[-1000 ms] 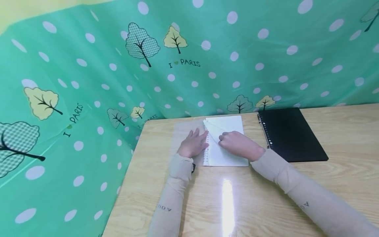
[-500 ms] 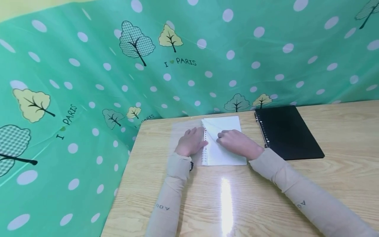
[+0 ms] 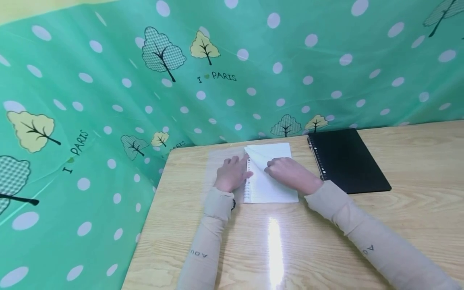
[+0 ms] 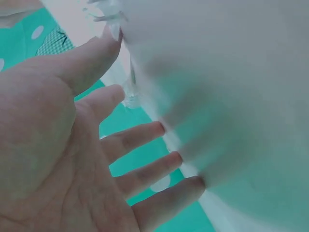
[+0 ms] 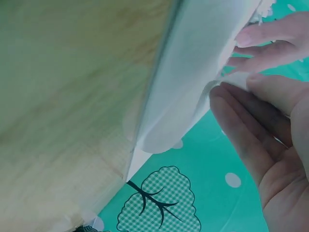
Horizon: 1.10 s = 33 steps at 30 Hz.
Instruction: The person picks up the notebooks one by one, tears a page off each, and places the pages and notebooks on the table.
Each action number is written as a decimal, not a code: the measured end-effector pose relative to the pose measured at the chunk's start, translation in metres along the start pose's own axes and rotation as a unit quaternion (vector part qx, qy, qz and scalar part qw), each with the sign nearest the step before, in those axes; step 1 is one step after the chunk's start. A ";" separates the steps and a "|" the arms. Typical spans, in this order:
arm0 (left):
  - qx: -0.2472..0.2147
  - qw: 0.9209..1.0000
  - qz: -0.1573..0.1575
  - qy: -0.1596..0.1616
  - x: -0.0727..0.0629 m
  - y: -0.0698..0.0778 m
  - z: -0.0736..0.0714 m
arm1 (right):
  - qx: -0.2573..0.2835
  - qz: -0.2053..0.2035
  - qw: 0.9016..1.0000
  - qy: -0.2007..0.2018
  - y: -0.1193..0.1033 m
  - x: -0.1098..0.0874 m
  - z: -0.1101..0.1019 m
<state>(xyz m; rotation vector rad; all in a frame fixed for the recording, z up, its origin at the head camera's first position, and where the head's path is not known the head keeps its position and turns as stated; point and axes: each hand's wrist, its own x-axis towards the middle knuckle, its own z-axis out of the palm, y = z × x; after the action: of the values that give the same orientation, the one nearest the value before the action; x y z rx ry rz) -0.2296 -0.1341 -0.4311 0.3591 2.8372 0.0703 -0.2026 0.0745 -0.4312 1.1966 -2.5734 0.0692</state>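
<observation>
A white loose-leaf notebook (image 3: 270, 193) lies open on the table, its ring binding along the left side. My right hand (image 3: 288, 173) pinches a sheet of paper (image 3: 258, 155) and folds it diagonally over the pages. In the right wrist view the pinched edge of that sheet (image 5: 236, 79) shows between thumb and fingers. Spread over the translucent cover (image 3: 213, 165), my left hand (image 3: 229, 175) rests with its thumb at the binding. Its fingers (image 4: 159, 176) look extended against the cover in the left wrist view. Whether the sheet's holes are off the rings is too small to tell.
A black ring binder (image 3: 349, 161) lies to the right of the notebook, rings on its left side. Behind the wooden table (image 3: 250, 249) hangs a green patterned cloth (image 3: 217, 72), which also covers the left side. A bright reflection crosses the tabletop in front.
The head view has shifted slightly. My right hand keeps its pinch on the folded-over sheet, and my left hand stays by the binding with its fingers slightly shifted.
</observation>
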 end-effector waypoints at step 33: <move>-0.004 0.999 -0.017 -0.027 0.000 -0.003 -0.007 | 0.011 0.028 0.999 0.022 -0.010 -0.030 -0.013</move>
<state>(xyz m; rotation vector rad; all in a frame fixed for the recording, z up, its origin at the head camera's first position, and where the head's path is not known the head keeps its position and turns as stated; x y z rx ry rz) -0.2325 -0.1365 -0.4248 0.3067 2.7871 0.0649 -0.1741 0.0923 -0.4286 1.1168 -2.5746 0.1345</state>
